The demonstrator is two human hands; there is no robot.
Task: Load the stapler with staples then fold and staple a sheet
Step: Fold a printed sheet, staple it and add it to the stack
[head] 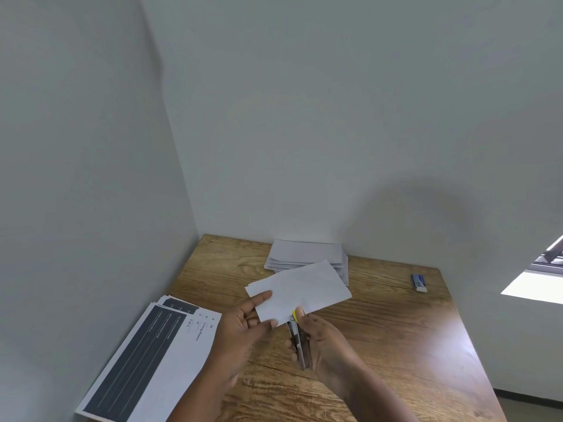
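Observation:
A folded white sheet (300, 289) is held above the wooden table (396, 330). My left hand (246, 319) pinches its near left edge between thumb and fingers. My right hand (320, 336) grips a slim metal stapler (298, 342) with a yellow tip. The stapler's jaw sits over the sheet's near edge, close to my left fingertips. Most of the stapler is hidden by my right palm and fingers.
A pile of folded white sheets (307, 257) lies at the back by the wall. A stack of printed pages with dark bands (152, 354) lies at the left front. A small blue and white box (419, 281) rests at the back right. Walls close in on the left and behind.

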